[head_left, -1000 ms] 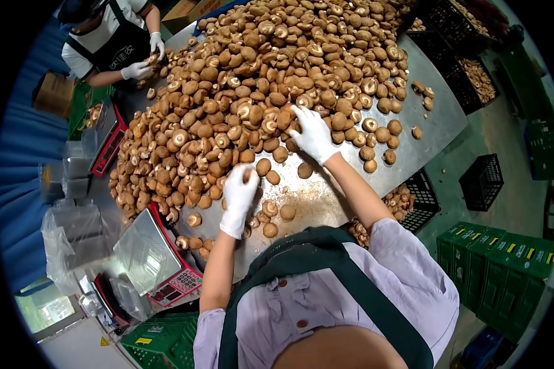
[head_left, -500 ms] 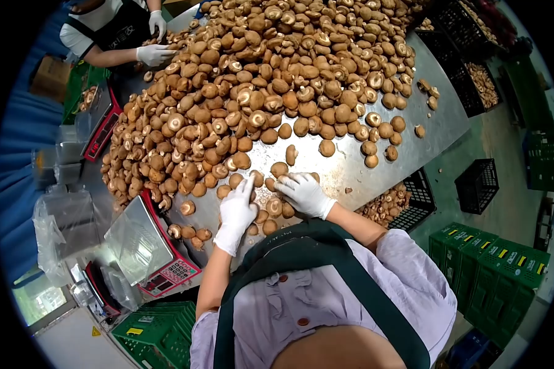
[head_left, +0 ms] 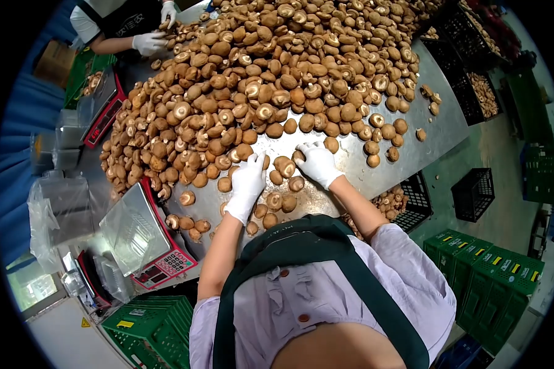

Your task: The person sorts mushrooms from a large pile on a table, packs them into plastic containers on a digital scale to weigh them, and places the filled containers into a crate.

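My left hand (head_left: 248, 184), in a white glove, is low over the metal table with its fingers curved against a brown mushroom (head_left: 265, 162). To its right my gloved right hand (head_left: 320, 166) has its fingers curled on another mushroom (head_left: 298, 156), partly hidden by them. Between the hands lie a few loose mushrooms, one a larger cap (head_left: 284, 165). Several more (head_left: 274, 201) rest nearer my apron. Just beyond my fingers rises a big heap of mushrooms (head_left: 246, 80).
A red-framed scale (head_left: 166, 267) stands left of my left arm, and a second scale (head_left: 104, 114) farther back. A co-worker's gloved hand (head_left: 149, 44) is at the heap's far left. Black crates (head_left: 418, 200) with mushrooms and stacked green crates (head_left: 483, 270) stand right of the table (head_left: 434, 138).
Both my hands have moved forward toward the heap, the right one also sideways to the right. Mushrooms between them have shifted. The co-worker's hands have moved slightly.
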Demonstrator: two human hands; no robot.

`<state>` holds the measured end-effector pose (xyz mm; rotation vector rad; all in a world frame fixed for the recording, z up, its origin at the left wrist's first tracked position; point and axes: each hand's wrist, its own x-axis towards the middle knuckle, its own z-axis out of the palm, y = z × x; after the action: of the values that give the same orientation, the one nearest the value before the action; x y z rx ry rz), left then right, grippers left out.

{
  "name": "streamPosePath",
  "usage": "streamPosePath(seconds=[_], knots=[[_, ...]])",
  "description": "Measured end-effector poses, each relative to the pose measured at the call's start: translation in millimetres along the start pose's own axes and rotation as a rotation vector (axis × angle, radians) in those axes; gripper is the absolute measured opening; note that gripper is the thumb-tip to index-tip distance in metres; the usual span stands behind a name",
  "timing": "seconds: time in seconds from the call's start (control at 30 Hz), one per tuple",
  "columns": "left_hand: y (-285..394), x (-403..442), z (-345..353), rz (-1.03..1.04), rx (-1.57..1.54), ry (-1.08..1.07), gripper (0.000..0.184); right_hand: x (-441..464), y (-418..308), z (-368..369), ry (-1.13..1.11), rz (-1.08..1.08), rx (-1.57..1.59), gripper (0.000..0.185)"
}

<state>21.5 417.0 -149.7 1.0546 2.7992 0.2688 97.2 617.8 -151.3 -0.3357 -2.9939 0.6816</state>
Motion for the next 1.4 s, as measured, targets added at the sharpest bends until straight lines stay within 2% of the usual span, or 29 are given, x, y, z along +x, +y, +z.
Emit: streamPosePath(seconds=[0.07, 0.13, 0.2, 0.27, 0.3, 0.33, 0.4, 0.43, 0.47, 0.53, 0.6, 0.67, 0.73, 0.8, 0.83, 0.87, 0.93, 0.97, 1.0, 1.03, 1.07, 1.13, 1.23, 1.3, 1.4], knots=[[1.7, 3.5, -4.8, -0.021, 0.008, -0.054, 0.054, 2.8, 3.9, -7.6, -0.045, 0.021, 0.054, 0.027], [-0.3, -0.1, -10.7, 0.022, -0.081, -0.071, 0.058, 4.0, 6.8, -13.3, -0.187, 0.059, 0.322, 0.029], [-1.0, -13.3, -18.0, 0.032, -0.126, -0.051, 0.062, 9.6, 6.9, -15.0, -0.151, 0.048, 0.349, 0.030], [-2.0, -26.2, -22.2, -0.015, -0.419, 0.105, 0.056, 25.4, 3.3, -13.2, 0.119, -0.065, 0.366, 0.031], [-2.3, -31.2, -27.0, -0.139, -0.580, 0.062, 0.056, 36.2, -5.5, -17.3, 0.163, -0.067, 0.405, 0.031], [-3.8, -34.4, -24.0, -0.317, -0.934, -0.003, 0.049, 48.2, -18.1, -27.7, -0.017, 0.065, 0.301, 0.037], [-9.6, -38.4, -32.7, -0.390, -1.440, 0.025, 0.043, 65.8, -27.2, -7.9, 0.012, -0.037, 0.124, 0.039], [-12.0, -43.3, -41.8, -0.442, -1.606, -0.004, 0.037, 71.3, -32.7, 5.4, 0.022, -0.058, 0.001, 0.039], [-19.1, -45.0, -29.6, -0.472, -1.753, 0.006, 0.040, 77.2, -35.5, 21.6, 0.033, -0.078, -0.126, 0.039], [-16.8, -52.9, -35.6, -0.620, -1.966, -0.085, 0.046, 80.3, -34.2, 47.7, 0.168, -0.076, -0.188, 0.033], [-23.2, -58.8, -12.3, -0.542, -2.103, -0.195, 0.055, 65.7, -35.2, 28.7, 0.096, -0.059, -0.013, 0.036], [-16.0, -61.4, -8.6, -0.530, -2.256, -0.352, 0.059, 47.2, -50.2, -8.2, -0.176, 0.084, 0.289, 0.049], [13.6, -60.6, -28.8, -0.701, -2.303, -0.313, 0.069, 22.7, -58.8, -20.2, -0.293, 0.050, 0.555, 0.051], [-4.8, -67.0, 14.5, -0.252, -2.697, -0.562, 0.070, -9.0, -73.2, -34.2, -0.185, -0.274, 0.413, 0.052], [25.9, -62.6, -32.8, -0.852, -2.306, -0.337, 0.067, -18.4, -76.3, -34.7, -0.101, -0.407, 0.499, 0.051], [9.0, -67.8, 2.6, -0.719, -2.370, -0.392, 0.062, -24.3, -77.5, -40.1, -0.055, -0.433, 0.561, 0.047], [8.6, -71.0, 12.3, -0.766, -2.432, -0.429, 0.057, -11.5, -67.7, -47.5, -0.022, -0.293, 0.570, 0.042], [12.5, -70.9, 7.6, -0.779, -2.461, -0.436, 0.054, 2.1, -57.8, -46.1, -0.013, -0.101, 0.371, 0.035], [16.3, -70.7, 2.8, -0.792, -2.489, -0.442, 0.051, 15.9, -45.1, -44.7, 0.098, -0.014, 0.074, 0.035], [17.3, -71.9, 1.2, -0.827, -2.459, -0.420, 0.051, 28.7, -21.0, -29.5, 0.211, -0.017, -0.223, 0.042], [16.5, -72.5, -0.5, -0.858, -2.429, -0.396, 0.052, 38.5, -5.1, -24.2, 0.243, 0.037, -0.251, 0.049], [8.5, -74.7, 11.0, -0.816, -2.457, -0.447, 0.052, 55.1, 32.7, 13.8, 0.354, 0.002, -0.426, 0.047], [18.9, -70.9, -5.1, -0.768, -2.503, -0.405, 0.060, 57.5, 41.7, 7.0, 0.358, -0.077, -0.325, 0.042], [17.7, -71.3, -8.3, -0.399, -2.721, -0.561, 0.069, 50.9, 32.9, -10.1, 0.355, -0.152, -0.094, 0.041], [18.5, -71.0, -0.9, -0.311, -2.701, -0.551, 0.073, 15.3, -24.0, -48.1, -0.006, 0.073, 0.491, 0.044]])
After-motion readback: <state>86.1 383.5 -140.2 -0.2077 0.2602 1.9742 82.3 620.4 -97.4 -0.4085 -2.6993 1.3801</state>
